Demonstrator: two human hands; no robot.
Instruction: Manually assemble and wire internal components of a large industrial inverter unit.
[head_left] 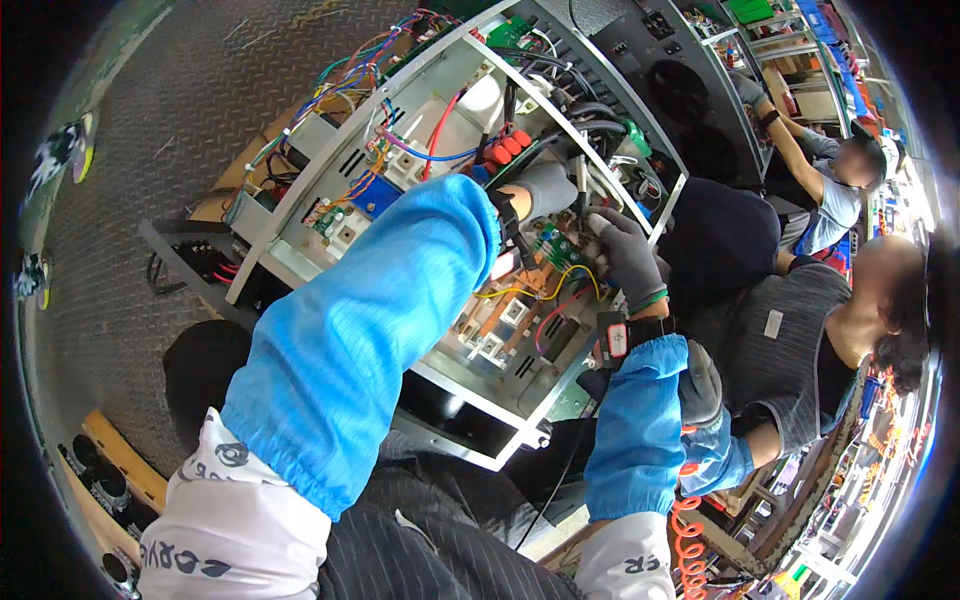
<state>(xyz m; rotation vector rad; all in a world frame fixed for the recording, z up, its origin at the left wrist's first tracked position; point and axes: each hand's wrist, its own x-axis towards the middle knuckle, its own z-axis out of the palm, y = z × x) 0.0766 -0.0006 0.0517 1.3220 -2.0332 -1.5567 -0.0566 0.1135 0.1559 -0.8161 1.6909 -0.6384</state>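
An open grey metal cabinet (pixel 300 190) full of wiring lies tilted in front of me. My left hand (pixel 545 188), in a grey glove with a blue sleeve cover, reaches inside near red connectors (pixel 505 148) and black cables. My right hand (pixel 628 255), also grey-gloved, rests beside a small green circuit board (pixel 553 248) with yellow and red wires (pixel 560 290). A thin upright tool or rod (pixel 581 185) stands between the two hands; which hand grips it is unclear. A black wrist device with a red face (pixel 613 338) sits on my right forearm.
Coloured wire bundles (pixel 345 85) run along the cabinet's far left corner. A seated person in a striped grey top (pixel 780 340) works close on my right, another person (pixel 835 195) behind. An orange coiled hose (pixel 690 545) hangs at lower right. Dark textured floor (pixel 150 120) lies left.
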